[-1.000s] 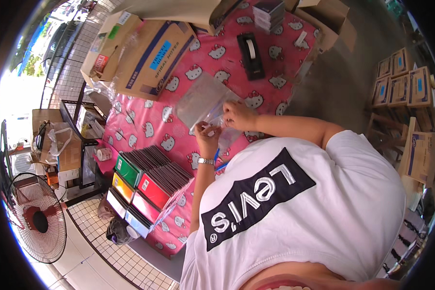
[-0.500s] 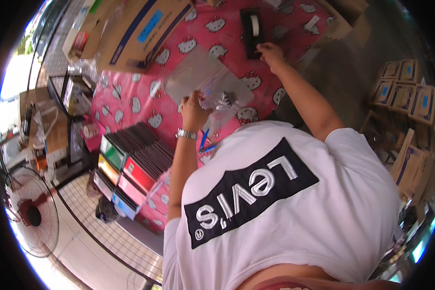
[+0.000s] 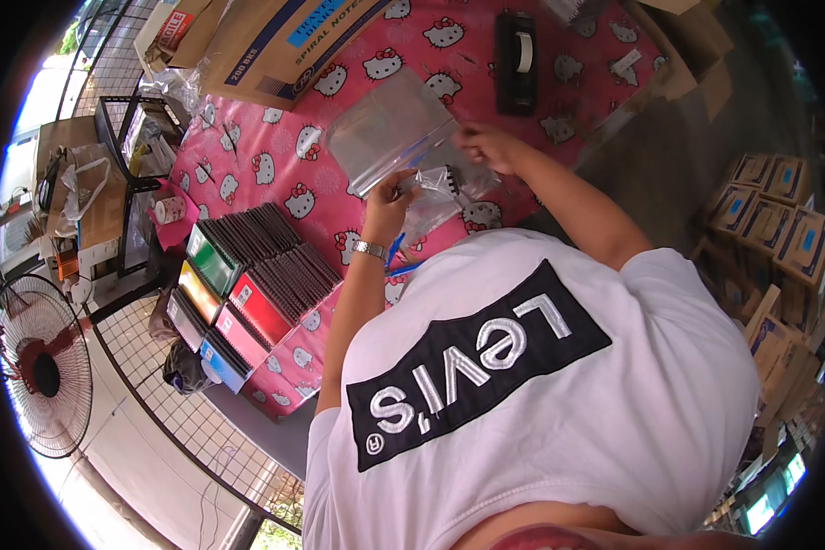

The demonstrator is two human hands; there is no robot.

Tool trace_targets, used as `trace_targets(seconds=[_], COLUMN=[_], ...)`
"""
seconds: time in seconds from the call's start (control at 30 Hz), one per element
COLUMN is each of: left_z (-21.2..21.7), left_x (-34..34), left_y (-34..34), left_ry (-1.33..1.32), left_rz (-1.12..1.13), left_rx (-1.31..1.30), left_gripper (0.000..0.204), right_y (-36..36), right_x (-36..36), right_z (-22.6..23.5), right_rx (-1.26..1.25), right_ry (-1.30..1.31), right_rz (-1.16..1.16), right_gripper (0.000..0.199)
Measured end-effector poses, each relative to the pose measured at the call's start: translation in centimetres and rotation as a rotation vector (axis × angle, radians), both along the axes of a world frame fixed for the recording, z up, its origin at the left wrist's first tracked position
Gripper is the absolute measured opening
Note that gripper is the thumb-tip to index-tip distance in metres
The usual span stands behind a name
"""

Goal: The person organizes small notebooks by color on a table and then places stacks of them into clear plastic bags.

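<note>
Fingers pinched, my left hand [image 3: 391, 202] holds the edge of a clear plastic bag [image 3: 431, 209]. A black spiral binding shows through that bag. My right hand [image 3: 488, 148] is closed at the bag's far right side; whatever its fingertips hold is too small and blurred to make out. Beyond my left hand lies a flat batch of clear plastic sleeves [image 3: 376, 128] on the pink patterned table cover [image 3: 280, 137]. Farther back, apart from both hands, stands a black tape dispenser [image 3: 517, 78] with a pale roll. Close to my body lies a blue pen-like thing [image 3: 401, 268], partly hidden.
Stacked spiral notebooks [image 3: 264, 298] with coloured covers stand at the left table edge. A big carton [image 3: 284, 55] occupies the far left, and an open carton [image 3: 687, 46] the far right. More cartons [image 3: 770, 206] are piled at right. A fan [image 3: 44, 367] stands at lower left.
My right hand has left the tape dispenser and come nearer and to the left, up to the bag. My left hand still grips the bag. The whole view has shifted slightly.
</note>
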State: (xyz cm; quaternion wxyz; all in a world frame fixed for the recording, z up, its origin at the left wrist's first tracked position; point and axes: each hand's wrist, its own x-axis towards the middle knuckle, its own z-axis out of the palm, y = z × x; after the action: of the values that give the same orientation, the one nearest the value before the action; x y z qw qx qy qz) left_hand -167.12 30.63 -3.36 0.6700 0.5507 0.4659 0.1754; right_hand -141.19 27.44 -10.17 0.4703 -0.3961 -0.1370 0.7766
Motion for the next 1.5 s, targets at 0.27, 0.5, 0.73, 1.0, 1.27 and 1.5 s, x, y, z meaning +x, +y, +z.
trace_targets(seconds=[0.27, 0.5, 0.73, 1.0, 1.27, 1.5], left_z=[-1.2, 0.1, -0.9, 3.9, 7.8, 7.7], left_x=[0.0, 0.5, 0.1, 2.1, 1.0, -3.1], left_y=[0.2, 0.0, -1.5, -0.1, 0.7, -1.6], left_ry=[-0.080, -0.016, 0.197, -0.163, 0.052, -0.004], left_rz=[0.011, -0.007, -0.220, 0.107, 0.010, 0.182], left_rx=[-0.011, 0.096, 0.803, 0.286, 0.490, 0.380], left_gripper=[0.030, 0.031, 0.041, 0.047, 0.027, 0.021], right_y=[10.8, 12.6, 1.5, -2.0, 8.8, 14.5], right_x=[-6.2, -4.6, -0.2, -2.2, 25.1, 36.0], right_z=[11.3, 4.2, -3.1, 7.6, 13.4, 9.3], right_rx=[0.927, 0.378, 0.651, 0.667, 0.307, -0.629], right_ry=[-1.187, -0.807, -1.177, -1.102, -1.084, -1.382], right_rz=[1.376, 1.473, 0.516, -0.135, -1.505, -1.146], right_gripper=[0.038, 0.048, 0.032, 0.078, 0.072, 0.079])
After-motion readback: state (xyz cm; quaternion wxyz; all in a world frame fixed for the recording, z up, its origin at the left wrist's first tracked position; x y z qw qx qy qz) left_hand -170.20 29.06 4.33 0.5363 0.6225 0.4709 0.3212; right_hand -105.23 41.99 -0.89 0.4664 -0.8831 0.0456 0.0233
